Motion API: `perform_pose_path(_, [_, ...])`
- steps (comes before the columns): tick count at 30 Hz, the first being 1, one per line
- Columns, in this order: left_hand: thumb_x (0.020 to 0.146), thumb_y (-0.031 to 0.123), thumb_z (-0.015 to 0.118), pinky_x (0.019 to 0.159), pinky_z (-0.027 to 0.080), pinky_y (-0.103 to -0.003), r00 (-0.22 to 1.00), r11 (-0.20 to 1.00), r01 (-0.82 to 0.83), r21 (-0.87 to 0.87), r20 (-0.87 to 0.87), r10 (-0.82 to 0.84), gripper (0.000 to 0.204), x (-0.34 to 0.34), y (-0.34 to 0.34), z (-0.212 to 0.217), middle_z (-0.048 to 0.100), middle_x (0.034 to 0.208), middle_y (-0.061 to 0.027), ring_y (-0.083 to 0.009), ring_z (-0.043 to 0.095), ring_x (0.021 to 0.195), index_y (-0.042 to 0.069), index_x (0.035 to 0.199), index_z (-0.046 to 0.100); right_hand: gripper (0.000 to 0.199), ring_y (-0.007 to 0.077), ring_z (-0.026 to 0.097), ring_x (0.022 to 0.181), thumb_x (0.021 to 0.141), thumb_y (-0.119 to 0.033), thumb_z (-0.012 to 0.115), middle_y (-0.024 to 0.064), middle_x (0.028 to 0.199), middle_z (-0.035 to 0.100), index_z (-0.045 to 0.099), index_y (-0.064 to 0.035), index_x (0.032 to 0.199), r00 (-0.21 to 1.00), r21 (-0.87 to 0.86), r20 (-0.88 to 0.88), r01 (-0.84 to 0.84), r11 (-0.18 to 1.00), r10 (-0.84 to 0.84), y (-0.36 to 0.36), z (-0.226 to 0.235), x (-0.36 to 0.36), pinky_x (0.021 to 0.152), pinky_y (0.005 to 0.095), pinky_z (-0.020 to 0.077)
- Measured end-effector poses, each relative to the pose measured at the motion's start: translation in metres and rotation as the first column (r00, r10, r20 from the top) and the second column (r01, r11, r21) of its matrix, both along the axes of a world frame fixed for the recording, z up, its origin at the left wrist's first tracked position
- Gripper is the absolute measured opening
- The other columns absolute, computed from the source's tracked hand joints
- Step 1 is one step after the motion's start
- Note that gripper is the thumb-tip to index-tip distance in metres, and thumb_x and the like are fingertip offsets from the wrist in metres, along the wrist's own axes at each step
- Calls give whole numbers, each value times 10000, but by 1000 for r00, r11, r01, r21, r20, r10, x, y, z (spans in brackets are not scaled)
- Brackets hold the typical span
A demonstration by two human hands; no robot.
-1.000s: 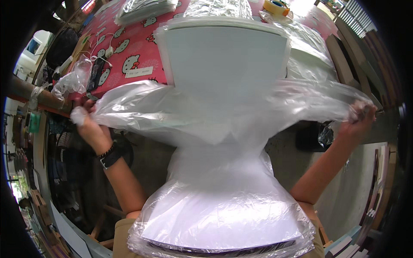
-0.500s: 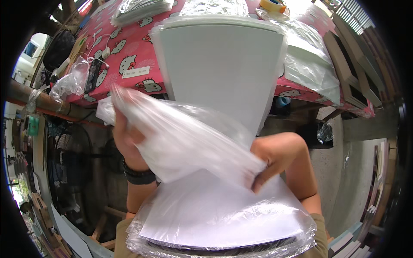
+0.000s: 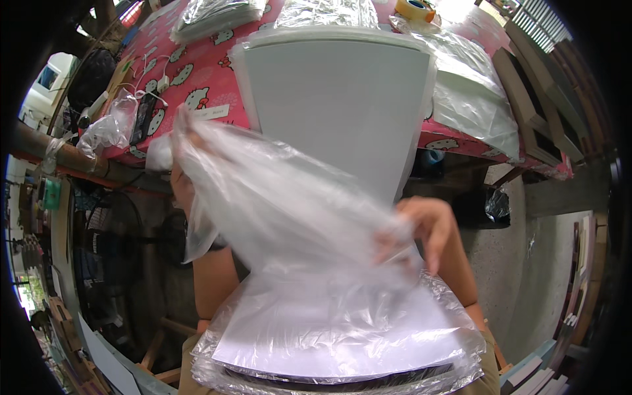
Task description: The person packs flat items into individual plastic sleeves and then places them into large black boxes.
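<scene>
A crumpled, see-through plastic bag (image 3: 289,191) stretches slantwise between my hands, blurred by motion. My left hand (image 3: 183,168) grips its upper left end, the fingers partly veiled by the film. At the lower right end, my right hand (image 3: 424,227) has the bag between thumb and fingers; some fingertips show through the plastic and others hang outside it. Across my lap lies a stack of white sheets (image 3: 329,336) in clear plastic sleeves, partly covered by the bag. Beyond it, a pale grey sheet stack (image 3: 336,99) in clear plastic leans against the table edge.
The table has a pink cartoon-print cloth (image 3: 214,69). On it are wrapped packs (image 3: 217,16), a tape roll (image 3: 416,9), plastic-covered sheets (image 3: 474,99), a black power strip (image 3: 143,117) and a crumpled plastic bag (image 3: 112,125). Boards (image 3: 526,99) stand at the right; a dark fan (image 3: 112,230) is at left.
My left hand has risen slightly with its end of the bag. My right hand has turned and its fingers have loosened and spread. The bag has opened out wider and hangs lower.
</scene>
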State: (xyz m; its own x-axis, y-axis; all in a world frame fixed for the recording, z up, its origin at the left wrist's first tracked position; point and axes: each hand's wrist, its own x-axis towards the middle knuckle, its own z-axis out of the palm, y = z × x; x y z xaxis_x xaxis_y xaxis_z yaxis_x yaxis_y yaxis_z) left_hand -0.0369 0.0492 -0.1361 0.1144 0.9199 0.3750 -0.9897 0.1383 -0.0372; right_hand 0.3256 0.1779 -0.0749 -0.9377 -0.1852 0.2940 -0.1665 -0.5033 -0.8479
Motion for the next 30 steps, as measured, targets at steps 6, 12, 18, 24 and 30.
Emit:
perform_pose_path(6, [731,226,603,519,422,-249,-351,665,-663,344,-927,129,402,30,51,95,623,801,-38,-94,480,511,94,1107,542,388,60,456,512,724,-82,544,1,601,519,524,-35,1109,92,569,-155,822,-13,-984,73,52,19,473,203,372])
perform_pose_path(12, [617,85,628,632,468,-282,-933,310,-202,929,-279,227,444,38,105,106,622,849,-111,-187,604,681,116,1057,580,417,105,432,506,752,-132,548,51,550,467,516,-156,1167,-51,757,-454,506,-415,-890,87,56,-20,527,254,397])
perform_pose_path(18, [652,59,583,643,468,-297,-991,292,122,949,130,-7,427,10,50,107,601,851,-43,-207,583,746,144,1070,563,272,102,500,568,760,-136,577,23,651,558,581,-34,1012,-23,619,-222,769,-159,-975,50,87,14,588,225,420])
perform_pose_path(24, [777,170,514,574,427,-230,-593,816,-428,389,-802,71,279,-2,-9,101,560,858,-13,-90,527,711,66,1035,537,282,120,592,788,744,-91,580,85,886,620,567,1,1011,182,425,301,853,303,-936,27,96,31,729,231,472])
perform_pose_path(30, [807,185,478,535,408,-209,-171,844,-491,-218,-925,-339,267,37,-12,48,562,828,-24,-90,513,640,20,1005,547,172,156,588,756,737,-2,552,74,860,609,580,2,906,339,208,549,830,518,-764,23,-21,56,652,259,468])
